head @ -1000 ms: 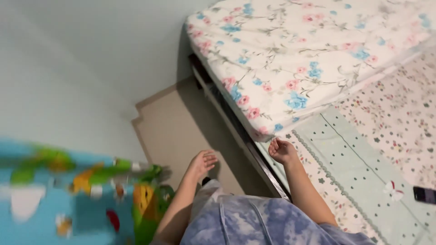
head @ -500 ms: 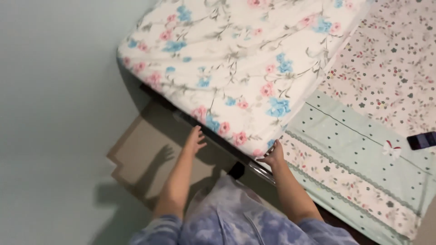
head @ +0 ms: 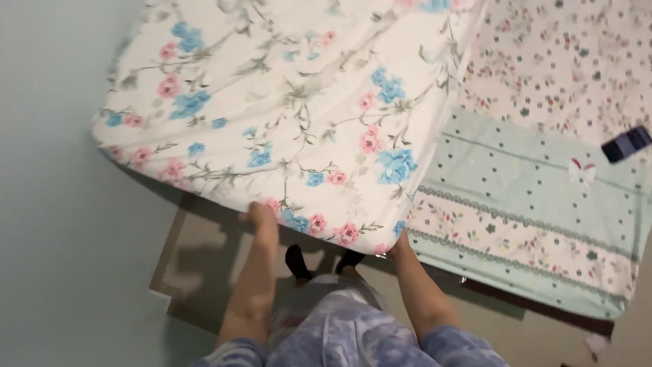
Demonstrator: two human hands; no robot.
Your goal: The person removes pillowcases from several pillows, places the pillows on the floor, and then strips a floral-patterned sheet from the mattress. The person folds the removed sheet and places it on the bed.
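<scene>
A thick mattress in a white sheet with pink and blue flowers fills the upper middle of the head view. My left hand grips its near edge from below, fingers curled under the fabric. My right hand is tucked under the mattress's near corner, with most of the hand hidden by the sheet. Both forearms reach up from my blue tie-dye clothing.
To the right lies a second bed surface with a mint green and floral cover. A dark phone rests on it at the far right. A pale wall stands on the left. Beige floor shows below the mattress.
The view has swung over the mattress. Both hands moved from hanging free to the mattress's near edge and took hold of it.
</scene>
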